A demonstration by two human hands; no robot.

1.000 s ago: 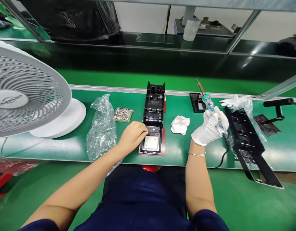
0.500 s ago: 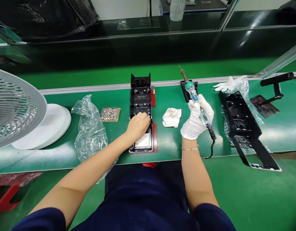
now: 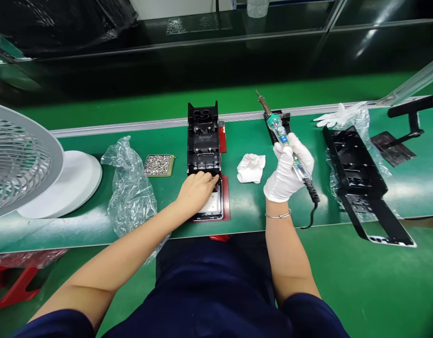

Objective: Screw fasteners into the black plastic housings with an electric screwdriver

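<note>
My bare left hand [image 3: 197,190] lies over the middle of a long black plastic housing [image 3: 203,141], its fingers curled down at the housing's inner step. What the fingertips hold, if anything, is hidden. Below the hand shows a silver plate [image 3: 212,204] set in the housing's near end. My gloved right hand [image 3: 286,173] grips a clear-handled soldering iron [image 3: 281,135] with a green collar, its tip pointing up and to the left above the bench. Behind the iron is a small black stand [image 3: 285,120].
A red mat [image 3: 225,202] lies under the housing. Left of it are a framed pad of metal bits [image 3: 159,165], a plastic bag [image 3: 130,197] and a white fan [image 3: 22,159]. A crumpled white cloth [image 3: 250,169] lies between my hands. Rightward sits another black housing [image 3: 357,164].
My left hand has shifted slightly left, and its index finger now reaches further toward the housing's right edge. The soldering iron stays in my right hand. The view has tilted slightly.
</note>
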